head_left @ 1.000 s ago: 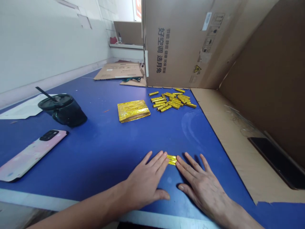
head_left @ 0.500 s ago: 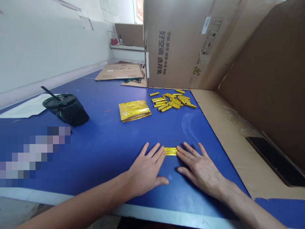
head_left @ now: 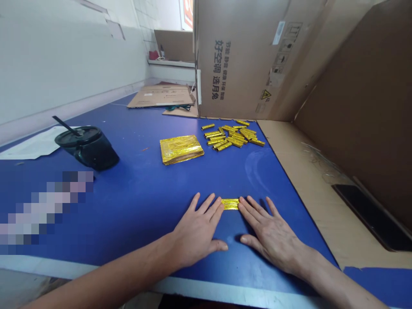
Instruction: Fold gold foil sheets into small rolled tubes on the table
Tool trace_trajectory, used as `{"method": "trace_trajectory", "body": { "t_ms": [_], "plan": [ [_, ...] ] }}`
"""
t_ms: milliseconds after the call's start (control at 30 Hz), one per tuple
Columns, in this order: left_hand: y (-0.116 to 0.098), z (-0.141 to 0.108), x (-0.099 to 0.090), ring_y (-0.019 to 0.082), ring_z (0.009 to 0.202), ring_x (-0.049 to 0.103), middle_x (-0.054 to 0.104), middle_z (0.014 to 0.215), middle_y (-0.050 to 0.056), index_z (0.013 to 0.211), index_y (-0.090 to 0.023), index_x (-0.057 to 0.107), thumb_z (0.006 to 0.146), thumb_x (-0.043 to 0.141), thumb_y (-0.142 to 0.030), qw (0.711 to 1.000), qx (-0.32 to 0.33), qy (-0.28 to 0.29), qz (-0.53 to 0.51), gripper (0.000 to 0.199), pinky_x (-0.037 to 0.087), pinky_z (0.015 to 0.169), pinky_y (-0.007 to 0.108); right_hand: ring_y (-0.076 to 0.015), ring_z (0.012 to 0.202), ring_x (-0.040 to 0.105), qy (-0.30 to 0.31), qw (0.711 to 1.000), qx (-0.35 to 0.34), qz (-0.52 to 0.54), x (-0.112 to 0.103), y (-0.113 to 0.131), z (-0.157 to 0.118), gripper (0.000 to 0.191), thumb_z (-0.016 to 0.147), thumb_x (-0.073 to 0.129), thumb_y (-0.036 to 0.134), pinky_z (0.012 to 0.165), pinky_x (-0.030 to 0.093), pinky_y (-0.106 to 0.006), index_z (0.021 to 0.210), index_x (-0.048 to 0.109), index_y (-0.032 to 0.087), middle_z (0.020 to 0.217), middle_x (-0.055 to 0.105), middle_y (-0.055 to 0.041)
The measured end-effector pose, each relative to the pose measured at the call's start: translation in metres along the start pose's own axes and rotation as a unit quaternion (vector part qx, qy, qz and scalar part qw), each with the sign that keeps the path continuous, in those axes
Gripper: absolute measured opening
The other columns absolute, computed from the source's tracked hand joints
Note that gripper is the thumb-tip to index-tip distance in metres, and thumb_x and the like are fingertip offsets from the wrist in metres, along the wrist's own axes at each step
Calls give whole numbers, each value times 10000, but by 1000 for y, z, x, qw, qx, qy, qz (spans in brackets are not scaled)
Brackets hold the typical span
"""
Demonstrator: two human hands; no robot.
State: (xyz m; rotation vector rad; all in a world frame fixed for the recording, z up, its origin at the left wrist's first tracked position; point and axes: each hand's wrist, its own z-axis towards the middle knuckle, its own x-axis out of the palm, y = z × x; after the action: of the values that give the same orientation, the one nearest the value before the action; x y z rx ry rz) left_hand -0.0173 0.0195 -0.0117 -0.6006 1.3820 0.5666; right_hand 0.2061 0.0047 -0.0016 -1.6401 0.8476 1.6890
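Bright, even light fills the scene and seems to fall from above, with no hard beams. A pale patch of glare lies on the blue tabletop (head_left: 257, 169) right of centre, and the gold foil strip (head_left: 230, 204) glints at lower centre. Dark, soft-edged shadows sit close beside the right hand (head_left: 273, 227) and under the black tumbler (head_left: 88, 148). Wide-angle distortion stretches the white wall (head_left: 64, 56) at upper left. A coarse pixelated patch (head_left: 45, 210) obscures the lower left.
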Motion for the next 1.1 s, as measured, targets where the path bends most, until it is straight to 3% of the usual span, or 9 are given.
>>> {"method": "trace_trajectory", "body": {
  "t_ms": [200, 300, 433, 567, 833, 1000, 1100],
  "plan": [
    [19, 15, 2, 293, 1278, 162, 261, 1378, 124, 1312, -114, 263, 765, 278, -647, 1000, -26, 16, -2, 763, 95, 988, 542, -289, 1253, 248, -25, 999, 19, -8, 5, -9, 23, 652, 820, 274, 561, 955, 168, -614, 1329, 260, 153, 1363, 310, -123],
    [24, 18, 3, 275, 1286, 145, 235, 1390, 111, 1325, -131, 235, 768, 269, -646, 999, -22, 25, -9, 760, 98, 997, 524, -282, 1255, 246, -7, 1000, 23, 3, 4, -10, 29, 663, 819, 257, 570, 964, 158, -606, 1334, 248, 151, 1368, 295, -126],
    [21, 17, 4, 260, 1291, 134, 223, 1391, 127, 1329, -120, 222, 763, 261, -651, 999, -27, 25, -6, 778, 80, 1008, 507, -290, 1271, 193, 5, 999, 42, 25, -1, 6, 40, 761, 797, 233, 612, 992, 123, -573, 1328, 253, 69, 1378, 236, -176],
    [20, 18, 3, 272, 1286, 153, 234, 1386, 136, 1337, -111, 193, 765, 242, -652, 999, -23, 26, -9, 788, 85, 998, 529, -259, 1281, 168, 18, 998, 1, 55, 0, 18, 52, 757, 806, 210, 604, 1016, 136, -523, 1341, 217, 69, 1388, 216, -157],
    [24, 17, 1, 297, 1264, 203, 277, 1373, 118, 1304, -144, 278, 750, 334, -641, 1000, -25, 3, -11, 746, 112, 981, 533, -274, 1256, 248, 4, 1000, 21, 12, 5, -9, 32, 674, 828, 263, 554, 989, 145, -575, 1324, 271, 98, 1373, 273, -131],
    [25, 31, -3, 249, 1147, 384, 524, 1186, 78, 1116, -162, 500, 826, 437, -389, 998, -23, -48, 14, 373, 122, 986, 480, -286, 1187, 356, -35, 999, 35, -5, 5, -10, 39, 422, 841, 417, 303, 956, 172, -592, 1249, 416, 195, 1310, 423, -58],
    [27, 44, -6, 212, 984, 486, 615, 963, 59, 910, -158, 595, 821, 466, -241, 998, -13, -60, 34, 177, 176, 961, 440, -239, 1023, 482, -64, 997, 37, 1, 2, -12, 50, 298, 814, 455, 175, 923, 276, -495, 1086, 565, 225, 1161, 566, -41]
  ]
}}
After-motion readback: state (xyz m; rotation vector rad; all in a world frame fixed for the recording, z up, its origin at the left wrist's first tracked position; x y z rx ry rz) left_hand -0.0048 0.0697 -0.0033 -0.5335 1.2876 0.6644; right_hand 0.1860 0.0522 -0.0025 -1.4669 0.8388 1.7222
